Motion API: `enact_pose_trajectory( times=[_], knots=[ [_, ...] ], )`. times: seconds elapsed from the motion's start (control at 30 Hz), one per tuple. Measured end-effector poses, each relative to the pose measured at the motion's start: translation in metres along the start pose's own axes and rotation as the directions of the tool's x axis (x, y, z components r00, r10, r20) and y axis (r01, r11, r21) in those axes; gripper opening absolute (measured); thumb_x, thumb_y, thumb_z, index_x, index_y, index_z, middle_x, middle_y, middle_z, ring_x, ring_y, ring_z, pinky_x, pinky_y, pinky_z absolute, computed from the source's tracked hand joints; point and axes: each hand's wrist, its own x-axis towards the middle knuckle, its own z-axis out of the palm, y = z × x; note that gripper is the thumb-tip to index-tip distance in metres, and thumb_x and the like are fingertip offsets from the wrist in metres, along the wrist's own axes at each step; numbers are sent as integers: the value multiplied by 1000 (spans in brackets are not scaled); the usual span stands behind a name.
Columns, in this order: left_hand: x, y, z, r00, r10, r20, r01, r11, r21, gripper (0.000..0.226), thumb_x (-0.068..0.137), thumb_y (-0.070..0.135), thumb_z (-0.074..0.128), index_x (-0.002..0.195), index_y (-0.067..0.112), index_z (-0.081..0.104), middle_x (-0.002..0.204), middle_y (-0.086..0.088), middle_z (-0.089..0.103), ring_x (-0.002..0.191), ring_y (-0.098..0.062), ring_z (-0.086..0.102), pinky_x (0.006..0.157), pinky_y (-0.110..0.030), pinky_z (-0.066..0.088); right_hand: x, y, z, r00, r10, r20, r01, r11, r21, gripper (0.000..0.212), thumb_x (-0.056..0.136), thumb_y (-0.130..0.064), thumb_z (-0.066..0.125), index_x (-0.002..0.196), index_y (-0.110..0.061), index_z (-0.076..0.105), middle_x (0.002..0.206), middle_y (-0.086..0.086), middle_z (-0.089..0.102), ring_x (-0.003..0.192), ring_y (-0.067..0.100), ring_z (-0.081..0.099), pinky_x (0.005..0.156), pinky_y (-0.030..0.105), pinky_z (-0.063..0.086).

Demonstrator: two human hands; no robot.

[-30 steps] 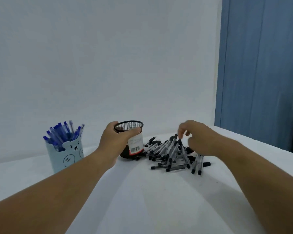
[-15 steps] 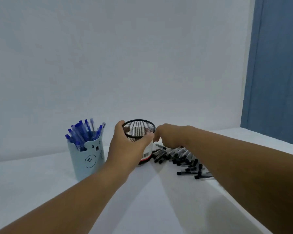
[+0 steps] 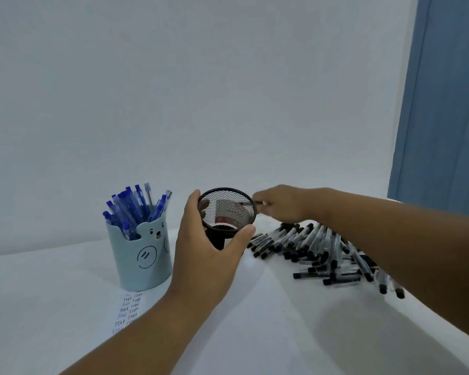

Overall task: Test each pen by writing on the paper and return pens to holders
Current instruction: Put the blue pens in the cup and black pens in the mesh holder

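Left hand [image 3: 206,255] curls thumb and fingers in a grip; right hand [image 3: 279,204] reaches forward, fingers pinched.

The white, smooth bench [image 3: 295,328] carries four things. At the left stands a pale blue plastic pen holder with a bear face [image 3: 144,255], upright, full of blue pens. Its base stands on the far edge of a white sheet of paper with handwritten words [image 3: 129,309]. Just right of it stands a black wire-mesh cup [image 3: 226,215]. Further right lies a loose heap of clear pens with black caps [image 3: 317,249].
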Motion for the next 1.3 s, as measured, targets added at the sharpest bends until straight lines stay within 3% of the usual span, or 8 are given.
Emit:
enact_pose_trajectory(
  times=[0.1, 0.17, 0.27, 0.47, 0.77, 0.97, 1.13, 1.3],
  knots=[
    [1, -2, 0, 1000, -12, 12, 12, 1000, -14, 102, 74, 48, 81, 156, 33, 24, 150, 13, 44, 137, -5, 41, 117, -33, 36, -8, 7, 9, 977, 66, 204, -66, 998, -6, 33, 106, -49, 35, 107, -27, 59, 111, -9, 58, 108, 17, 53, 102, 39, 39],
    [1, -3, 0, 1000, -20, 23, 21, 1000, -21, 102, 74, 49, 81, 156, 34, 23, 149, 13, 44, 137, -6, 42, 117, -36, 37, -11, 13, 14, 961, 49, 271, -65, 997, 52, 41, 105, -55, 31, 104, -24, 57, 108, -8, 59, 104, 17, 55, 102, 40, 38],
    [2, -5, -1, 999, -24, 35, 25, 999, -20, 100, 75, 48, 80, 156, 34, 24, 148, 13, 45, 135, -7, 44, 117, -36, 38, -20, 18, 7, 940, 87, 331, -126, 987, 96, 59, 95, -73, 30, 122, -31, 61, 136, -12, 55, 128, 12, 48, 114, 41, 30],
    [3, -6, -1, 999, -28, 41, 28, 1000, -11, 98, 76, 48, 80, 156, 32, 25, 148, 13, 45, 134, -8, 44, 115, -33, 38, -46, 20, -2, 899, 102, 426, -143, 988, 66, 100, 59, -89, 64, 145, -46, 39, 150, -21, 36, 139, 10, 35, 119, 43, 25],
    [-2, -3, -3, 999, -34, 38, 34, 999, -15, 99, 75, 48, 80, 156, 32, 26, 147, 11, 46, 134, -8, 44, 116, -37, 39, -49, 9, 19, 981, 43, 190, -76, 983, 169, 49, 71, -62, 78, 102, -38, 49, 97, -23, 55, 100, 11, 55, 90, 34, 46],
    [-3, -4, -5, 999, -34, 43, 35, 999, -26, 98, 76, 50, 80, 155, 34, 25, 148, 12, 46, 135, -9, 45, 115, -37, 40, -50, -6, 17, 987, -4, 162, -25, 983, 180, 30, 82, -45, 78, 99, -26, 63, 93, -6, 69, 87, 13, 65, 82, 33, 52],
    [-3, -3, -5, 999, -21, 32, 22, 999, -31, 95, 79, 44, 80, 156, 31, 26, 147, 12, 46, 133, -4, 43, 108, -22, 36, -47, -12, 21, 994, -12, 108, -2, 992, 124, 22, 85, -35, 77, 90, -21, 60, 87, 0, 67, 81, 18, 63, 74, 32, 49],
    [-1, -5, -5, 1000, 5, -22, -6, 1000, -28, 94, 78, 46, 79, 155, 29, 28, 146, 11, 47, 133, -4, 42, 109, -22, 33, -44, -11, 26, 999, -30, 9, 29, 995, 97, 20, 88, -31, 74, 85, -24, 56, 84, -3, 62, 78, 16, 60, 69, 31, 48]
  ],
)
